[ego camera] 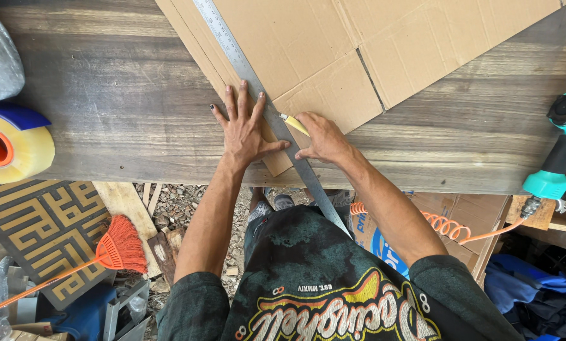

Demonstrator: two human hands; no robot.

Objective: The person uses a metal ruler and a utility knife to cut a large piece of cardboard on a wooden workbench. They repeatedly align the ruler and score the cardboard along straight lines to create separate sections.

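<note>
**A:** What are the hands doing on the bench?

**B:** The left hand (245, 129) lies flat with fingers spread, pressing down on a long metal ruler (258, 95) and on the cardboard sheet (308, 44) under it; it grasps nothing, it only bears down; the ruler runs aslant from the top of the view down past the near edge of the wooden tabletop (119, 107), its lower end overhanging toward the person's shirt.

**A:** And the other one?

**B:** The right hand (324, 137) is clenched around a yellow-handled cutter (294, 124); the tool's tip sits right against the ruler's right edge, on the cardboard's near corner; the two hands are just beside each other, with the ruler between them.

**A:** Where does the cardboard lie?

**B:** Flattened on the tabletop, filling the upper middle and right of the view; its near corner pokes out close to the table's front edge, under the left palm.

**A:** Anything else about?

**B:** A roll of clear tape with an orange core (8, 148) rests at the table's left end, well apart from the hands; a teal air tool (561, 158) sits at the right end, an orange coiled hose (447, 227) trailing from it below the table; an orange broom (115, 249) lies lower left, down by the floor.
</note>
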